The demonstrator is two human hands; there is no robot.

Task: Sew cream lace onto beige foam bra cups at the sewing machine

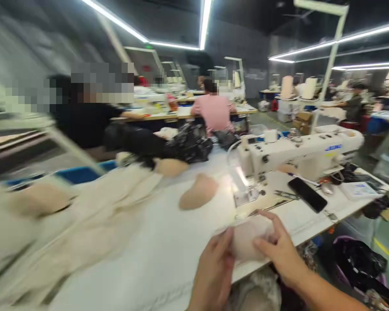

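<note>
A pale, rounded fabric piece (248,239) is held between both hands at the table's front edge, just in front of the sewing machine (278,151). My left hand (215,263) grips its left side, thumb on top. On its right side, my right hand (277,244) pinches it between thumb and fingers. Behind the hands, a beige cup-shaped piece (198,191) lies on the white table (123,259). The machine's lamp lights the needle area, left of its head.
Cream fabric (100,220) is heaped at the left, with black plastic bags (191,142) behind. A phone (307,194), snips (287,195) and a white box (359,190) lie right of the machine. Two people sit farther back. A bin with black plastic (359,259) stands lower right.
</note>
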